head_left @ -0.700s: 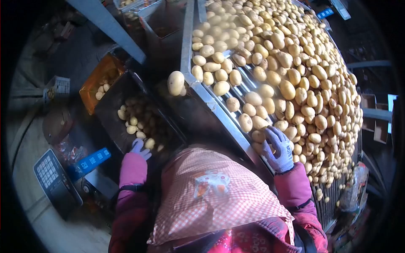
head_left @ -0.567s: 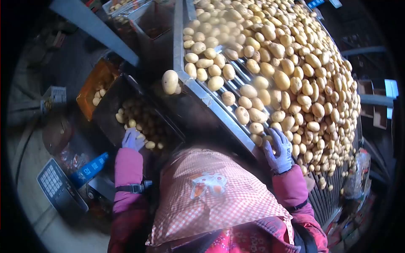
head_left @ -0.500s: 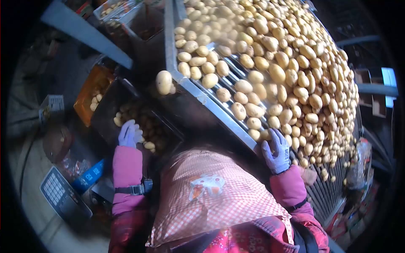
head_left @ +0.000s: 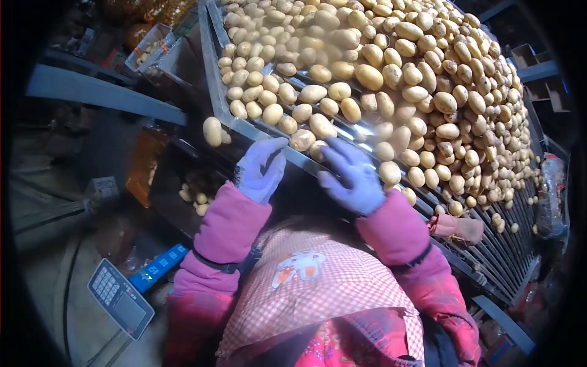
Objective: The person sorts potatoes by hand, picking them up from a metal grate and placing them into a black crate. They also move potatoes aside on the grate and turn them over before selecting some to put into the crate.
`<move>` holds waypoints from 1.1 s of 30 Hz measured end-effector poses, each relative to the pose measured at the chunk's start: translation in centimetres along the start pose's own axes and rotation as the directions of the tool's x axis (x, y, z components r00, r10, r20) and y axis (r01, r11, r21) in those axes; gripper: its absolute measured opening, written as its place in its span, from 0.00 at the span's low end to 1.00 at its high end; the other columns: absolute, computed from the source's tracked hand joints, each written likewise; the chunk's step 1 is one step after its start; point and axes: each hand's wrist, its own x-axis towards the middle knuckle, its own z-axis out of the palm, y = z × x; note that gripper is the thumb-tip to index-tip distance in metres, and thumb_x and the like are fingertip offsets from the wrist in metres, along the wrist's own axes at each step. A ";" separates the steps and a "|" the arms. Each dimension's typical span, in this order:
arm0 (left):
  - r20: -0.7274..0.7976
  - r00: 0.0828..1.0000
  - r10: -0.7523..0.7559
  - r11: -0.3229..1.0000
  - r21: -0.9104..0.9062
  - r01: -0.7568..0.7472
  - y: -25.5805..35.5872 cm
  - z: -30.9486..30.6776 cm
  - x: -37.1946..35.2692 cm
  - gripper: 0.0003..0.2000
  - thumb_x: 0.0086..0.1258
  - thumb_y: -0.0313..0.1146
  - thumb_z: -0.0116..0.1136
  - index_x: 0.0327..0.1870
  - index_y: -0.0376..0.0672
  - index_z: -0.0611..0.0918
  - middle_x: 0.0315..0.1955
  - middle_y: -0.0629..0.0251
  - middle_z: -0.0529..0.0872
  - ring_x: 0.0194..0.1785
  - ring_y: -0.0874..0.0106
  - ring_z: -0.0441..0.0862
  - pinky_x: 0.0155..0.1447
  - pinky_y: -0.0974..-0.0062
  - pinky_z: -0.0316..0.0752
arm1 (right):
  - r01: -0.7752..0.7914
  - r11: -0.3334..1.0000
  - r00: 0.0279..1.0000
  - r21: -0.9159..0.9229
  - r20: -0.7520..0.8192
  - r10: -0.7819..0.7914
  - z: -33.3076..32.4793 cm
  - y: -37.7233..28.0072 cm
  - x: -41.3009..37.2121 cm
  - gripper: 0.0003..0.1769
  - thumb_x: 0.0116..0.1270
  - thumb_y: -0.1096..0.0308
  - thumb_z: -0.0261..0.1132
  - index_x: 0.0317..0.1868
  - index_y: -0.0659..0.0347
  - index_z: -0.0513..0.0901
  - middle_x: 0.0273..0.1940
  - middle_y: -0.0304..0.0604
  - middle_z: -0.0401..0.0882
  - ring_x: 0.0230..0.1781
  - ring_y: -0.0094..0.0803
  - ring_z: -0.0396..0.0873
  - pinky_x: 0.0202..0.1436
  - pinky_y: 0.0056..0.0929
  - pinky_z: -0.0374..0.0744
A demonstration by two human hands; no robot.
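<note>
Both my hands wear pale lavender gloves. My left hand (head_left: 260,170) is open over the near corner of the metal frame (head_left: 293,156), its fingers stretched toward the potatoes and its thumb apart. Just right of it, my right hand (head_left: 353,177) spreads its fingers at the frame's edge. Its fingertips reach a yellow potato (head_left: 317,150) beside the rim. A brown-marked potato (head_left: 301,140) lies between the two hands. Behind them a large heap of potatoes (head_left: 446,103) covers the sloping roller table (head_left: 510,244).
One potato (head_left: 213,131) sits outside the frame's left corner. Lower left, a dark bin holds several potatoes (head_left: 199,199), with an orange crate (head_left: 142,168) behind it. A scale's keypad display (head_left: 121,298) stands at the lower left. A pink cloth-like item (head_left: 457,229) lies on the rollers.
My left hand has risen from the dark bin to the frame's edge. My right hand has moved left along the rim, its fingers now spread. The view has shifted.
</note>
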 end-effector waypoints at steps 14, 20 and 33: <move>0.429 0.894 0.125 0.980 0.089 -0.180 4.2 13.8 2.8 0.21 0.64 0.30 0.62 0.59 0.37 0.77 0.52 0.49 0.80 0.54 0.55 0.80 0.56 0.65 0.77 | -0.365 0.857 0.889 0.362 -0.136 0.436 -8.5 5.2 -12.4 0.21 0.65 0.70 0.62 0.59 0.64 0.78 0.52 0.57 0.80 0.53 0.50 0.79 0.59 0.42 0.75; 0.508 0.858 -0.076 0.761 0.585 -0.279 4.9 17.6 3.8 0.29 0.58 0.46 0.66 0.59 0.40 0.76 0.52 0.50 0.79 0.54 0.52 0.80 0.60 0.58 0.74 | -0.427 0.883 0.864 0.196 -0.201 0.462 -9.7 7.4 -14.7 0.16 0.68 0.69 0.60 0.54 0.67 0.80 0.48 0.59 0.82 0.47 0.52 0.82 0.52 0.40 0.79; 0.679 0.677 -0.284 -0.075 -0.719 0.691 1.1 12.1 4.7 0.24 0.74 0.53 0.48 0.57 0.41 0.76 0.51 0.48 0.80 0.47 0.51 0.82 0.45 0.56 0.82 | -0.427 0.882 0.873 0.202 -0.164 0.460 -10.7 6.4 -12.7 0.17 0.65 0.69 0.63 0.54 0.65 0.81 0.45 0.56 0.83 0.46 0.49 0.83 0.51 0.39 0.80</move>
